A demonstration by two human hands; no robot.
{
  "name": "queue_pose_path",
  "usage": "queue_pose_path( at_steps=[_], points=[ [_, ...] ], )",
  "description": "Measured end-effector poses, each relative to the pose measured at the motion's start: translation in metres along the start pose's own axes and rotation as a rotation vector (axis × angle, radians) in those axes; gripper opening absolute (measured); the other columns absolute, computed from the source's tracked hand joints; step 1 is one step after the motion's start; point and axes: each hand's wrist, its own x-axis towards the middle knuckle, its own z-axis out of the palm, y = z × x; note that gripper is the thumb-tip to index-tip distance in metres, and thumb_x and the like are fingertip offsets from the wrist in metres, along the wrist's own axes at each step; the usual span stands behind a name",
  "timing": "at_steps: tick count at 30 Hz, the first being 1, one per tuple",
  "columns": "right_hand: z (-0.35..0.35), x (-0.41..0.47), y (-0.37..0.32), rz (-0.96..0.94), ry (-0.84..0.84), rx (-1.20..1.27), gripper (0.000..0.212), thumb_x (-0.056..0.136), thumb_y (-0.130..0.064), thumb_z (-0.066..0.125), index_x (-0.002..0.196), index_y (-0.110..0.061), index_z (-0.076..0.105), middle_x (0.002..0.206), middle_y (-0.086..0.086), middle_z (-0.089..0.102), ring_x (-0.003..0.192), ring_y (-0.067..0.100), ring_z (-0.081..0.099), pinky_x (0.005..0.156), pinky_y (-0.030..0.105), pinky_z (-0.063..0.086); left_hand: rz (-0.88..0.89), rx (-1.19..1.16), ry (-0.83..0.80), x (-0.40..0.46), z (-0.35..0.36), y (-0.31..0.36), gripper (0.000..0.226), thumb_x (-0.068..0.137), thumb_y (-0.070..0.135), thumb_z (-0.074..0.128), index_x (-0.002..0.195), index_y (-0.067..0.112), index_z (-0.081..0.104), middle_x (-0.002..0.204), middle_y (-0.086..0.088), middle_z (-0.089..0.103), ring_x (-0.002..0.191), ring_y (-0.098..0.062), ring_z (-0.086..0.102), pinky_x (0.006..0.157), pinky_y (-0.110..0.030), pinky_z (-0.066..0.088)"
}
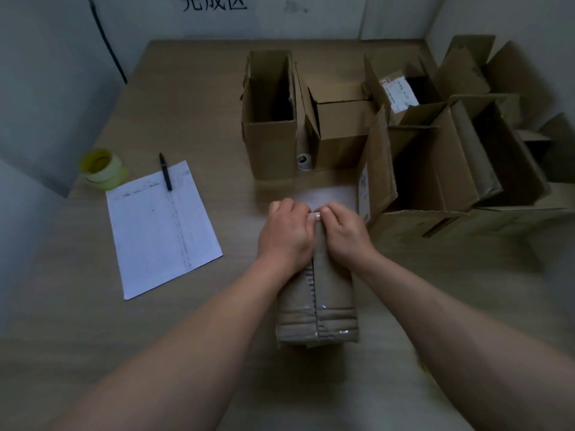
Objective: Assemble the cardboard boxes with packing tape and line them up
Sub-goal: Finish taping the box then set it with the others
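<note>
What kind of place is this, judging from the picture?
Probably a packing workstation: open cardboard boxes line the table's far side, a tape roll sits beside a printed sheet, and a Chinese wall sign labels the area.

Six cardboard boxes (317, 293), two tape rolls (102, 166), one pen (165, 172), one sheet (161, 228)

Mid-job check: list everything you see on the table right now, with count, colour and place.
box being taped: one, brown, lying near the front centre under both hands, clear tape along its seam.
open boxes: several, brown, standing at the back centre and right; exact count unclear.
tape roll: one, yellowish, left edge of the table.
sheet of paper: one, white, left of centre.
pen: one, black, on the paper's top edge.
small roll: one, white, between two back boxes.
table: one, light wood.
left hand: pressing the box's far end.
right hand: pressing beside it.
</note>
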Motion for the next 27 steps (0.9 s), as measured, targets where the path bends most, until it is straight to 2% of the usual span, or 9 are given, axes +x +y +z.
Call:
queue_pose_path(
  at_steps=[4,7,9,11,13,18,23,25,27],
  points=[
    [0.000,0.003,-0.003,0.088,0.015,0.060,0.035,0.095,-0.034,0.046,0.080,-0.009,0.064,0.080,0.006,0.067,0.082,0.025,0.062,0.077,0.045,0.051,-0.187,-0.245,-0.017,0.007,-0.001,-0.006,0.029,0.094,0.034,0.056,0.112,0.011,0.063,0.121,-0.012,0.055,0.114,-0.030,0.052,0.098,-0.035,0.040],
    [0.002,0.003,-0.004,0.088,0.023,-0.009,0.032,0.099,-0.030,0.045,0.084,-0.010,0.065,0.086,0.009,0.068,0.086,0.028,0.062,0.079,0.042,0.050,-0.283,-0.445,-0.067,-0.011,-0.017,0.001,0.068,0.093,0.041,0.059,0.148,0.011,0.034,0.159,-0.013,0.017,0.148,-0.022,0.018,0.118,-0.027,0.017],
    [0.002,0.004,-0.004,0.083,0.026,-0.056,0.033,0.100,-0.030,0.043,0.086,-0.009,0.064,0.089,0.011,0.068,0.088,0.030,0.061,0.078,0.041,0.048,-0.005,-0.298,-0.005,-0.056,-0.025,0.003,0.085,0.086,0.060,0.056,0.152,0.014,0.028,0.163,-0.013,0.003,0.151,-0.024,0.002,0.122,-0.036,0.009],
    [0.003,0.004,-0.004,0.067,0.030,-0.089,0.034,0.101,-0.031,0.043,0.087,-0.008,0.064,0.090,0.012,0.068,0.089,0.031,0.060,0.078,0.040,0.047,0.339,-0.115,-0.034,-0.109,-0.022,0.000,0.086,0.079,0.073,0.054,0.145,0.020,0.043,0.161,-0.014,0.016,0.150,-0.035,0.006,0.119,-0.050,0.021],
    [0.005,0.003,-0.004,0.046,0.027,-0.105,0.034,0.102,-0.031,0.042,0.087,-0.008,0.063,0.091,0.013,0.068,0.090,0.032,0.060,0.079,0.041,0.047,0.487,0.000,-0.028,-0.139,-0.010,-0.012,0.075,0.079,0.074,0.056,0.134,0.022,0.056,0.154,-0.015,0.035,0.147,-0.043,0.016,0.109,-0.057,0.036],
    [-0.003,0.002,-0.004,0.008,-0.053,-0.125,0.033,0.103,-0.031,0.040,0.092,-0.008,0.061,0.096,0.012,0.066,0.095,0.029,0.059,0.085,0.041,0.046,0.554,0.007,0.026,-0.135,-0.003,-0.016,0.060,0.079,0.059,0.067,0.123,0.019,0.066,0.145,-0.016,0.049,0.140,-0.048,0.031,0.100,-0.057,0.045],
    [-0.013,-0.001,-0.008,0.011,-0.167,-0.186,0.025,0.104,-0.031,0.039,0.098,-0.018,0.059,0.108,0.011,0.064,0.107,0.029,0.057,0.093,0.038,0.044,0.655,-0.059,-0.146,-0.127,-0.015,-0.039,0.072,0.072,0.036,0.083,0.136,0.020,0.055,0.155,-0.014,0.034,0.145,-0.046,0.016,0.114,-0.058,0.027],
    [-0.019,-0.005,-0.011,0.005,-0.233,-0.277,0.028,0.104,-0.035,0.039,0.123,-0.020,0.054,0.131,0.013,0.056,0.124,0.030,0.050,0.103,0.038,0.039,0.717,-0.009,-0.185,-0.122,-0.022,-0.043,0.073,0.074,0.031,0.080,0.139,0.020,0.051,0.156,-0.014,0.032,0.146,-0.045,0.015,0.115,-0.055,0.022],
    [-0.022,-0.019,-0.014,0.012,-0.207,-0.382,0.055,0.101,-0.044,0.041,0.151,-0.026,0.027,0.158,0.015,0.025,0.145,0.029,0.027,0.114,0.041,0.029,0.801,0.045,-0.213,-0.120,-0.023,-0.046,0.068,0.077,0.033,0.071,0.140,0.019,0.049,0.155,-0.016,0.034,0.145,-0.046,0.019,0.112,-0.058,0.032]
  ],
)
